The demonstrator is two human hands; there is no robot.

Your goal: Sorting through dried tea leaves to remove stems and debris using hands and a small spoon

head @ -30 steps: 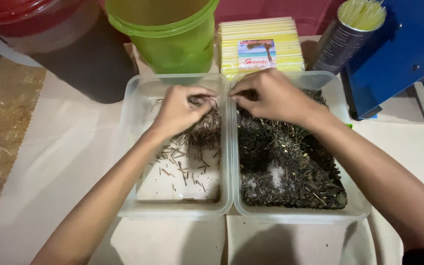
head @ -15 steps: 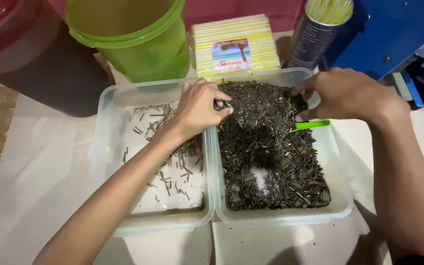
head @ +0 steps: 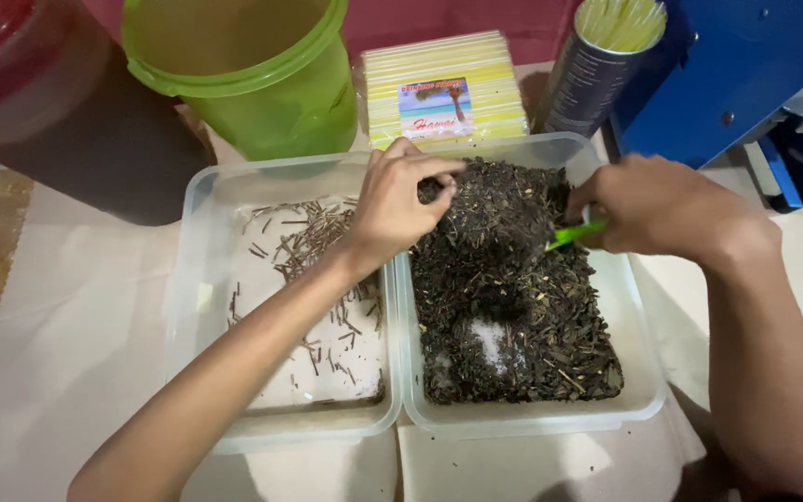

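I am looking down at two clear tubs side by side on a pale worktop. My left hand (head: 400, 209) is reaching across the shared rim, its grip pinching closed on something small at the far left edge of the tea pile (head: 513, 279) in the right tub (head: 638, 395); what it pinches is too small to tell. My right hand (head: 657, 204) is resting at that tub's far right edge, its grip closed around a green tool (head: 575, 234) whose long axis is pointing left into the pile. The left tub (head: 199, 307), holding scattered stems (head: 313, 246), is lying just left of my left hand, the nearer one. A green bucket (head: 243, 79) is standing behind.
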